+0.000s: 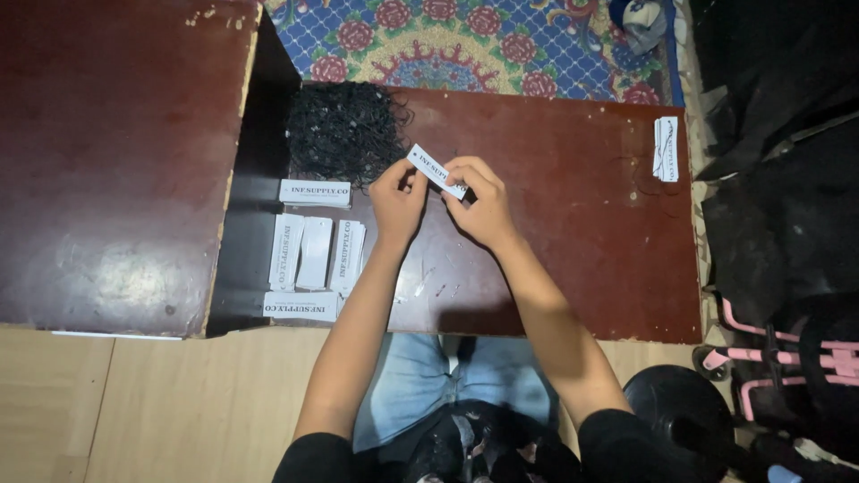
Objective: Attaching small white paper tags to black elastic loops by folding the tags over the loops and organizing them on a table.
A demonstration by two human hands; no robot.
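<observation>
Head view, person seated at a low dark-red table (573, 268). Both hands meet above the table's middle, fingers pinched on one white paper tag (436, 170), a narrow rectangle w/ dark print, held tilted, its upper end toward the left. Left hand (398, 201) grips the tag's upper-left part btwn thumb and fingertips; right hand (479, 201) closes over its lower-right end. Hands touch or nearly touch each other at the tag.

Just behind the left hand, on the table's far left corner: a heap of black string loops (344, 130), tangled. Left of the hands, in a darker strip of the table: stacks of white tags (313, 250), three upright side by side, one lying crosswise above them, one crosswise below. Far right edge of table: a small separate stack of tags (666, 148), well apart from the hands. A few thin pale bits lie on the table near the forearms; too small to tell what.

Adjoining at left: a second, higher red-brown surface (116, 161). Beyond the table: patterned floral rug (465, 40). Lower right: pink-and-black bag (787, 367).
</observation>
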